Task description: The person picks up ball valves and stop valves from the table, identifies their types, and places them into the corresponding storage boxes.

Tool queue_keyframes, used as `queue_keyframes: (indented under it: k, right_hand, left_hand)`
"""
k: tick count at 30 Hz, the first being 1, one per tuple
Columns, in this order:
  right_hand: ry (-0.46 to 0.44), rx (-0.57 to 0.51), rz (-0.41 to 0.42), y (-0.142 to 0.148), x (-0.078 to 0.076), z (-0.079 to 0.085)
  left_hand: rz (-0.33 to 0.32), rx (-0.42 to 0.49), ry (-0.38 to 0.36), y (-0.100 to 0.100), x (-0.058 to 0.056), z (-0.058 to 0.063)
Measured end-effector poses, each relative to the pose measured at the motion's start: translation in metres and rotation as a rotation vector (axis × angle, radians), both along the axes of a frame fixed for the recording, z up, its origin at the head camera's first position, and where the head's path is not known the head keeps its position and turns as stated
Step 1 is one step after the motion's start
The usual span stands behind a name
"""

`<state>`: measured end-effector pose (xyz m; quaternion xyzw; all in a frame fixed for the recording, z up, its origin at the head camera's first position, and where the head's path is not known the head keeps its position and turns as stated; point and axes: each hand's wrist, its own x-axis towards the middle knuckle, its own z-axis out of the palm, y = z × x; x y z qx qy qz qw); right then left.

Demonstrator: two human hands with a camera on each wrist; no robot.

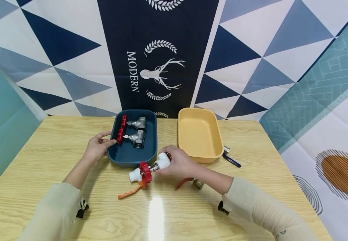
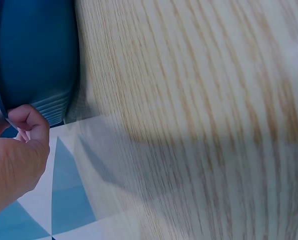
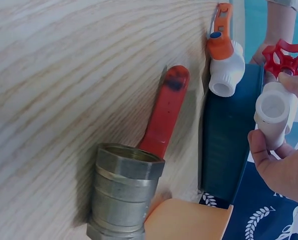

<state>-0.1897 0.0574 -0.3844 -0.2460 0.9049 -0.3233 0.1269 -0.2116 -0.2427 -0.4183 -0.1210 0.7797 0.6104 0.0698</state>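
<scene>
My right hand (image 1: 178, 161) grips a white plastic valve with a red handwheel (image 1: 163, 160) by its body, in front of the dark blue bin (image 1: 131, 160). The right wrist view shows the thumb and fingers around the white body (image 3: 272, 115), the wheel pointing away. My left hand (image 1: 96, 147) pinches the bin's left rim between thumb and fingers, as the left wrist view also shows. Inside the bin lie two metal valves (image 1: 138, 135) with red handwheels (image 1: 121, 129). Below the held valve, a white ball valve with an orange lever (image 1: 131, 192) lies on the table, partly covered in the head view.
A yellow bin (image 1: 201, 134) stands right of the blue one. Beside it lies a valve with a blue lever (image 1: 231, 160). A brass-coloured valve with a red lever (image 3: 126, 175) lies on the wooden table (image 1: 107, 221) under my right forearm. A patterned cloth (image 1: 161, 33) hangs behind.
</scene>
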Motion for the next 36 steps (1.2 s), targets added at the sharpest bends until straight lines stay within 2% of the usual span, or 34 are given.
queue_keyframes:
  k: [20,27,36]
  right_hand:
    - [-0.010,-0.002,-0.056,-0.007,-0.009,-0.001]
    - [-0.017,-0.017,-0.066,-0.011,-0.011,0.004]
    - [0.012,-0.008,-0.092,-0.016,-0.013,0.005]
  left_hand:
    - [0.006,0.014,-0.002,0.001,-0.001,-0.002]
    - [0.007,0.018,0.002,0.000,-0.001,-0.002]
    - [0.006,0.025,-0.004,0.001,-0.001,-0.002]
